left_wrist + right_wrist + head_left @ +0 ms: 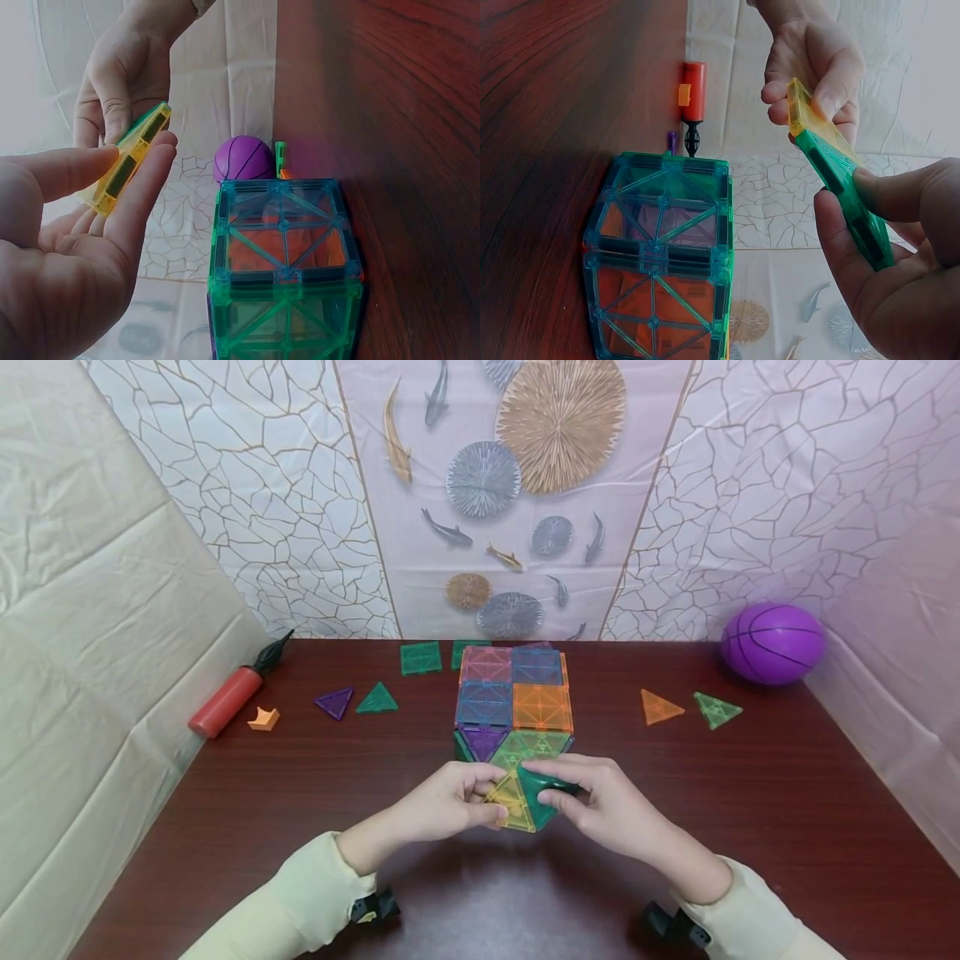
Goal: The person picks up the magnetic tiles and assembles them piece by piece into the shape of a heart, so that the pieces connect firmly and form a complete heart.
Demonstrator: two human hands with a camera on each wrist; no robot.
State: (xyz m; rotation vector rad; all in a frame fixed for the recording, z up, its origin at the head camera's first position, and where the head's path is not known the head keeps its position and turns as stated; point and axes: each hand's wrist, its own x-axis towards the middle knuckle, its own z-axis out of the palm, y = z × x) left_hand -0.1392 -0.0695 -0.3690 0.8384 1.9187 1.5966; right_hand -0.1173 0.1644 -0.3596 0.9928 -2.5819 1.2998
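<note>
My left hand (450, 802) pinches a yellow triangular magnetic tile (513, 808) between thumb and fingers. A green triangular magnetic tile (534, 789) is pinched by my right hand (611, 802). The two tiles meet edge to edge, raised in front of a box built of translucent magnetic tiles (486, 703). Pink, blue and orange squares cover the box's top, with a purple triangle (482, 742) and light green triangles (542, 743) along its near edge. In the right wrist view, teal-edged square tiles (666, 199) form its side wall, standing on the table.
Loose triangle tiles lie to the left, purple (334, 702) and green (377, 699), and to the right, orange (660, 707) and light green (716, 710). A green square tile (421, 657) lies behind. A red pump (228, 700), an orange crown-shaped piece (264, 719) and a purple ball (772, 643) edge the table.
</note>
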